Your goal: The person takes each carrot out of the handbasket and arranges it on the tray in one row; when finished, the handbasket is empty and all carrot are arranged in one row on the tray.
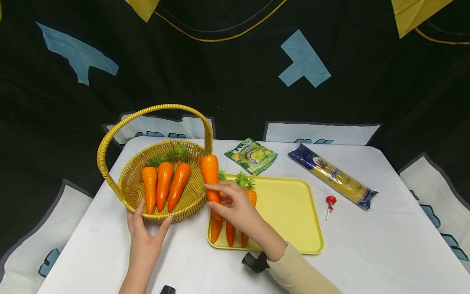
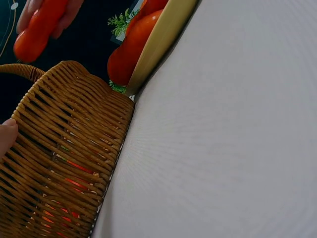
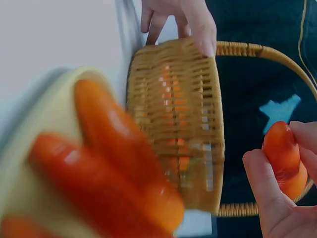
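My left hand [image 1: 144, 230] grips the near-left side of a yellow wicker basket [image 1: 191, 212], a fingertip over its rim. Three toy carrots [image 1: 165, 185] with green tops lie side by side inside, partly visible through the weave in both wrist views. Between thumb and fingers, my right hand [image 1: 235, 206] pinches another carrot [image 1: 210, 169] by its narrower part, thick end up, beside the basket's right rim. Below that hand, several carrots [image 1: 230, 234] rest on the left part of a yellow tray [image 1: 290, 216], partly hidden by the hand.
Behind the tray lies a green Fox's candy bag [image 1: 251, 156]. A pasta pack [image 1: 332, 176] and a red lollipop [image 1: 331, 201] sit to its right on the white tablecloth [image 1: 385, 249]. The basket's tall handle [image 1: 161, 107] arches overhead. A dark cloth hangs behind.
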`<act>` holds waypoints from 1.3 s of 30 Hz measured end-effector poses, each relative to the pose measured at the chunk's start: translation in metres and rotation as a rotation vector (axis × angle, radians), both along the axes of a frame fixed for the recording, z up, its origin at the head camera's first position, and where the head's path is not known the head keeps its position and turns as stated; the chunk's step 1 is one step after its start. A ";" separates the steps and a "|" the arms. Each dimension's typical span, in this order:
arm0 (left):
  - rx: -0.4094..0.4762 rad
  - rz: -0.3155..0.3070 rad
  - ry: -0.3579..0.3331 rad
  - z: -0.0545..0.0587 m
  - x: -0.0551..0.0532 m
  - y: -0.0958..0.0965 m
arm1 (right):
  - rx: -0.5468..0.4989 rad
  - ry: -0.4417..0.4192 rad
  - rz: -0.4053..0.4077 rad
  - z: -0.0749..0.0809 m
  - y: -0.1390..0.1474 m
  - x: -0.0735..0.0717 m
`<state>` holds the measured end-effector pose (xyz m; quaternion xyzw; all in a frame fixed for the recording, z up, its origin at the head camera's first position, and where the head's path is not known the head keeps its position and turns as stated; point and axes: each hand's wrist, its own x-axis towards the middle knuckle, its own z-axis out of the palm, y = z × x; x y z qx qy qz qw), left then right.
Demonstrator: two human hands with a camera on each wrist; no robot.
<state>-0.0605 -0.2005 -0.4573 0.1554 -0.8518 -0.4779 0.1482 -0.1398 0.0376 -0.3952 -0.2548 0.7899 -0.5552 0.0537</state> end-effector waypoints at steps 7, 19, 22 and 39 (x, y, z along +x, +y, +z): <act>0.001 -0.002 -0.003 0.001 0.000 0.000 | -0.022 -0.023 -0.134 -0.015 0.046 0.015; 0.005 -0.004 0.007 -0.001 0.001 0.000 | 0.055 -0.099 -0.314 -0.044 0.090 0.039; 0.006 -0.005 0.003 -0.001 0.001 0.000 | 0.093 -0.121 -0.348 -0.050 0.095 0.043; 0.022 0.003 0.010 0.000 0.000 0.000 | 0.339 -0.059 -0.360 -0.057 0.094 0.049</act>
